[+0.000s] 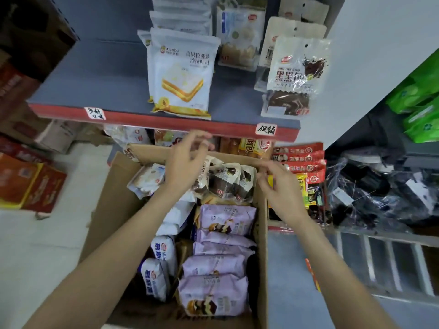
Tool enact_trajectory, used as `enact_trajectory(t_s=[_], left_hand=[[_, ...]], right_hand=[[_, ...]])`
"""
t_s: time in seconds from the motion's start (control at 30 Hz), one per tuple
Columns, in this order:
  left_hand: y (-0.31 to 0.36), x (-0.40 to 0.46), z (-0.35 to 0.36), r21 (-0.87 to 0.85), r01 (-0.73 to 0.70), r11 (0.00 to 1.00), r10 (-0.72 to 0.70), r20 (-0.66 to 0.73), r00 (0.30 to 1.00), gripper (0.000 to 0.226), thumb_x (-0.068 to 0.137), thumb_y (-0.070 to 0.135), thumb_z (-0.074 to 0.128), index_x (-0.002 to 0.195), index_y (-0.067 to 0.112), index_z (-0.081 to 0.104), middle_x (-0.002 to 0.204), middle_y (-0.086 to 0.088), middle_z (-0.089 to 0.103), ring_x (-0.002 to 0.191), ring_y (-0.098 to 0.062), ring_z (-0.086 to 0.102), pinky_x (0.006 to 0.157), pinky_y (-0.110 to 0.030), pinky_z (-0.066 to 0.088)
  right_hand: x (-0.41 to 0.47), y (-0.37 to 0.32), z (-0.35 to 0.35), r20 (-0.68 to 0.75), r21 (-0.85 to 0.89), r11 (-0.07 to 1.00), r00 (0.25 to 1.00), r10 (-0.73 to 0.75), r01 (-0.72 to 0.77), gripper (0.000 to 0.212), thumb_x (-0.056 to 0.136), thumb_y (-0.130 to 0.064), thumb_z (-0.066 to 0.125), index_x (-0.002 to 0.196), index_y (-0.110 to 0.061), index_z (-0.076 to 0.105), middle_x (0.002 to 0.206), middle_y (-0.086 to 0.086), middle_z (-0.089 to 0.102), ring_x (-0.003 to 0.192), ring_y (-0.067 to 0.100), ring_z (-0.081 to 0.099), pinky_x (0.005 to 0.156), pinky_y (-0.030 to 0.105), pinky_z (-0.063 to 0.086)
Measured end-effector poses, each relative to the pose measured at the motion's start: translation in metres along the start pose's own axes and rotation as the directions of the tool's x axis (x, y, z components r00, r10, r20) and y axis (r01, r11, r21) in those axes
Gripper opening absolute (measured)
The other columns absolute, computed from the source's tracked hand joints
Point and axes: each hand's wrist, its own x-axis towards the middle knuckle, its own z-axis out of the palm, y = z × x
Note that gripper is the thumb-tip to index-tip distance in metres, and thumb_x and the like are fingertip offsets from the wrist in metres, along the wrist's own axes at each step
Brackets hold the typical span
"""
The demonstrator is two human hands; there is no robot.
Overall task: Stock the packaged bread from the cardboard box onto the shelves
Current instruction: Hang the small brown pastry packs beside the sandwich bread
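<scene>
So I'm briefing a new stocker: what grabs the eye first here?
Both hands, left and right, hover empty over the open box of bread. Lilac packs fill its near right side. Above, a white toast bag stands on the red-edged shelf.

A pale floor [42, 248] runs along the left, where orange and red cartons [28, 184] sit stacked beside darker boxes [35, 34] higher up. A plain white wall [380, 43] rises at the right, with green packets [420, 103] just beside it and a heap of dark plastic-wrapped goods [370, 193] lower down. Near the bottom right lies a grey slatted rack [384, 262], and the light is even and dim, with no window in view.
</scene>
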Motion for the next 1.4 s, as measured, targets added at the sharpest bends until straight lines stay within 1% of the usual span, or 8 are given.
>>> enact_trajectory(t_s=[0.13,0.3,0.6,0.73,1.07,1.17,1.27,1.4], left_hand=[[-0.08,-0.032,-0.023,0.197,0.123,0.973,-0.128,0.015,0.992,0.021,0.091,0.027,0.052,0.106,0.018,0.064,0.086,0.007,0.07,0.084,-0.013,0.066,0.078,-0.037,0.054],[-0.158,-0.04,-0.011,0.273,0.414,0.868,-0.461,0.134,0.877,0.036,0.091,0.021,0.059,0.125,0.012,0.052,0.116,-0.006,0.063,0.108,-0.025,0.059,0.092,-0.037,0.046],[-0.171,-0.001,0.077,0.534,0.282,0.797,-0.434,0.183,0.882,0.062,0.08,0.052,0.065,0.123,0.011,0.045,0.131,-0.012,0.047,0.125,-0.032,0.04,0.1,-0.045,0.04],[-0.182,0.005,0.086,0.562,0.321,0.762,-0.445,0.095,0.89,0.04,0.092,0.035,0.054,0.121,0.008,0.052,0.134,-0.013,0.049,0.125,-0.033,0.042,0.101,-0.043,0.039],[-0.176,-0.022,0.004,0.133,0.396,0.909,-0.376,-0.156,0.914,0.033,0.097,0.019,0.048,0.126,0.003,0.048,0.113,-0.018,0.065,0.101,-0.035,0.06,0.076,-0.039,0.046],[-0.158,-0.023,-0.02,0.047,0.357,0.933,-0.344,-0.177,0.922,0.019,0.098,0.022,0.048,0.109,0.007,0.052,0.09,-0.014,0.066,0.083,-0.032,0.062,0.071,-0.046,0.048],[-0.129,-0.019,-0.038,0.056,0.308,0.95,-0.294,-0.181,0.939,0.013,0.098,0.024,0.049,0.098,0.012,0.053,0.074,-0.011,0.061,0.061,-0.014,0.055,0.058,-0.03,0.041],[-0.09,-0.013,-0.06,0.119,0.262,0.958,-0.245,-0.143,0.959,0.017,0.096,0.025,0.052,0.106,0.014,0.059,0.083,0.002,0.07,0.073,-0.015,0.065,0.067,-0.033,0.051]], right_hand=[[-0.014,0.018,0.054,0.221,-0.025,0.993,0.968,0.121,-0.119,0.024,0.09,-0.011,0.057,0.113,-0.016,0.062,0.095,0.001,0.072,0.08,0.017,0.069,0.076,0.039,0.055],[0.001,0.045,0.112,0.275,-0.141,0.94,0.899,0.339,-0.311,0.042,0.092,-0.017,0.055,0.133,-0.008,0.046,0.127,0.014,0.055,0.111,0.029,0.057,0.096,0.037,0.046],[0.05,0.086,0.173,0.04,-0.064,0.82,0.819,0.572,-0.569,0.054,0.09,-0.013,0.057,0.137,-0.004,0.031,0.128,0.021,0.052,0.115,0.038,0.053,0.089,0.041,0.045],[0.061,0.097,0.188,0.002,0.051,0.742,0.743,0.669,-0.668,0.049,0.089,-0.017,0.061,0.129,-0.004,0.038,0.119,0.02,0.061,0.111,0.036,0.057,0.09,0.039,0.046],[0.042,0.069,0.162,-0.2,-0.171,0.911,0.919,0.341,-0.375,0.021,0.094,-0.021,0.051,0.104,-0.009,0.066,0.088,0.013,0.067,0.076,0.032,0.063,0.06,0.028,0.039],[0.024,0.042,0.13,-0.279,-0.079,0.943,0.915,0.29,-0.323,0.032,0.095,-0.032,0.046,0.098,-0.007,0.066,0.076,0.012,0.067,0.066,0.029,0.062,0.056,0.026,0.036],[0.014,0.019,0.089,-0.322,0.067,0.942,0.887,0.332,-0.328,0.027,0.097,-0.031,0.048,0.091,-0.011,0.065,0.059,0.0,0.063,0.055,0.016,0.063,0.049,0.016,0.041],[0.007,-0.013,0.037,-0.336,0.269,0.915,0.861,0.383,-0.302,0.02,0.097,-0.029,0.05,0.084,-0.02,0.063,0.054,-0.01,0.063,0.049,0.017,0.065,0.055,0.041,0.054]])
